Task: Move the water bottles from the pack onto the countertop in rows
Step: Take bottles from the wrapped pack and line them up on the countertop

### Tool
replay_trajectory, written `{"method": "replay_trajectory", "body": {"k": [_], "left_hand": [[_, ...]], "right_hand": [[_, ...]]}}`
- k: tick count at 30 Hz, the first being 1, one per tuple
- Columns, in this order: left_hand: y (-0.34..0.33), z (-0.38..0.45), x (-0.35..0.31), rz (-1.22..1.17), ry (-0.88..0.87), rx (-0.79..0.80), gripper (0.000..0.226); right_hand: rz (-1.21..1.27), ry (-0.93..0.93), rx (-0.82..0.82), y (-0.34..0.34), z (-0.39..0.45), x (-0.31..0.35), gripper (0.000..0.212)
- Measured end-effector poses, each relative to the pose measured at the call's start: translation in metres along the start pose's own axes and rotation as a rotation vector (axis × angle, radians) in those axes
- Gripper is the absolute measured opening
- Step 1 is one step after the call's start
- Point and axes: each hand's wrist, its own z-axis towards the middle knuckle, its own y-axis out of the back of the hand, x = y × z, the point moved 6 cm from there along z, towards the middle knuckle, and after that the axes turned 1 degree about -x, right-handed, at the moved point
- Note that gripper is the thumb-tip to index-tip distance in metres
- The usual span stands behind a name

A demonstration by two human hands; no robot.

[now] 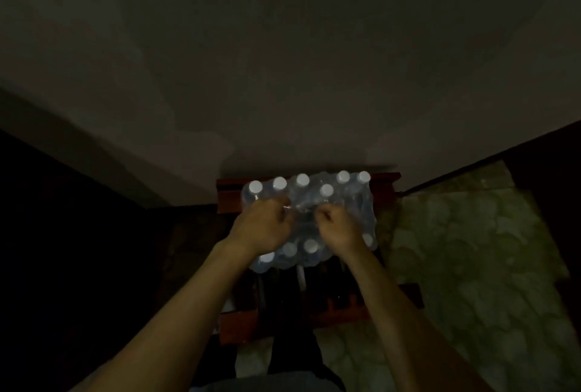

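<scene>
A shrink-wrapped pack of water bottles (330,203) with white caps sits on a reddish wooden stand (386,178) against the wall. Both my hands are on top of the pack near its middle. My left hand (262,228) pinches the clear plastic wrap (301,207) with curled fingers. My right hand (338,228) pinches the same wrap a little to the right. Several caps show along the far row and the near edge; my hands hide the bottles under them. The scene is very dim.
A pale wall (283,77) rises behind the pack. A mottled green stone surface (471,250) spreads to the right. The left side is dark, with nothing I can make out. The stand's lower wooden rails (314,313) lie below the pack.
</scene>
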Motion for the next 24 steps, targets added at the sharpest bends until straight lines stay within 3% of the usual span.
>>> {"method": "replay_trajectory", "body": {"k": [10, 12, 16, 17, 22, 24], "left_hand": [[-0.041, 0.036, 0.008, -0.023, 0.122, 0.004, 0.026], [-0.049, 0.044, 0.008, -0.015, 0.122, 0.03, 0.025], [-0.052, 0.049, 0.013, -0.037, 0.131, 0.052, 0.04], [-0.053, 0.049, 0.015, -0.028, 0.134, 0.062, 0.039], [-0.056, 0.049, 0.032, -0.022, 0.163, 0.068, 0.026], [-0.057, 0.048, 0.036, -0.019, 0.173, 0.074, 0.026]], "right_hand": [[-0.061, -0.149, 0.196, -0.033, 0.073, -0.044, 0.033], [0.066, -0.204, 0.204, -0.045, 0.075, -0.053, 0.02], [0.67, -0.491, -0.051, -0.064, 0.068, -0.059, 0.049], [0.723, -0.536, -0.126, -0.069, 0.068, -0.063, 0.053], [0.417, -0.398, -0.037, -0.08, 0.068, -0.054, 0.073], [0.342, -0.376, 0.004, -0.078, 0.072, -0.058, 0.053]]}}
